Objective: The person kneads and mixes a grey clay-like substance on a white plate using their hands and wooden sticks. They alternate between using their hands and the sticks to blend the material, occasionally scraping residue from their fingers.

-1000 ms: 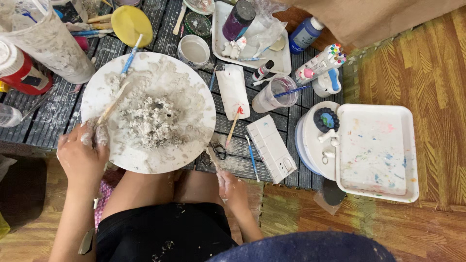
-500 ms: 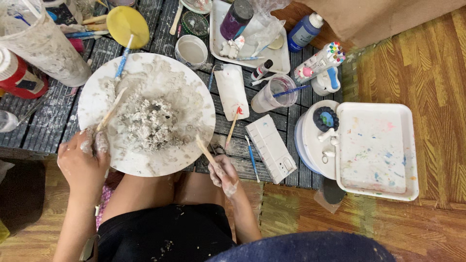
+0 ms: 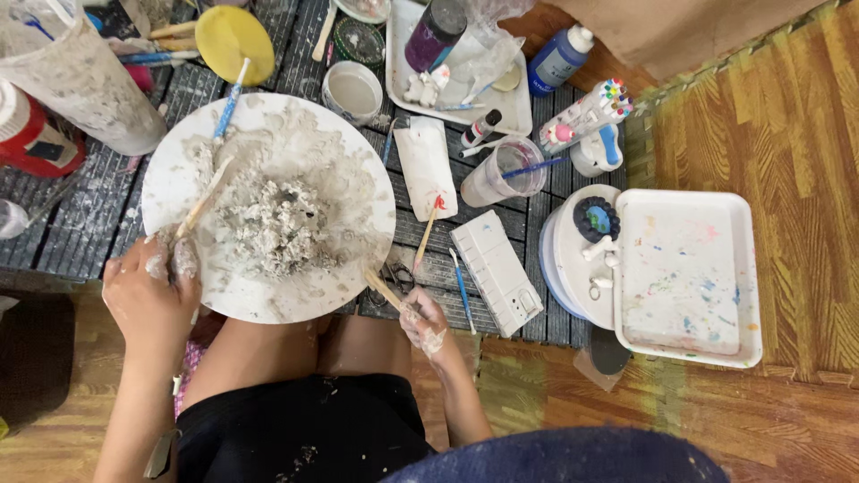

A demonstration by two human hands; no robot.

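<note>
A large round white plate (image 3: 351, 170) lies on a dark slatted board and holds a lump of grey clay paste (image 3: 273, 225) in its middle. My left hand (image 3: 148, 295), smeared with paste, grips the plate's near-left rim. A wooden stick (image 3: 203, 199) rests on the plate just above that hand. My right hand (image 3: 422, 320) holds a second wooden stick (image 3: 383, 289) whose tip reaches onto the plate's near-right rim. A blue-handled tool (image 3: 230, 99) leans on the plate's far edge.
Around the plate stand a paste-coated container (image 3: 80, 76), a red bottle (image 3: 31, 139), a yellow lid (image 3: 233, 36), a small cup (image 3: 353, 89), a white tray with a dark jar (image 3: 447, 54), a plastic cup with brushes (image 3: 501, 174) and a paint-spattered white tray (image 3: 684, 273). My bare knees are under the plate.
My right hand has lifted the stick from beside the plate up to its near-right rim. The left hand has stayed on the left rim. The view shifted slightly.
</note>
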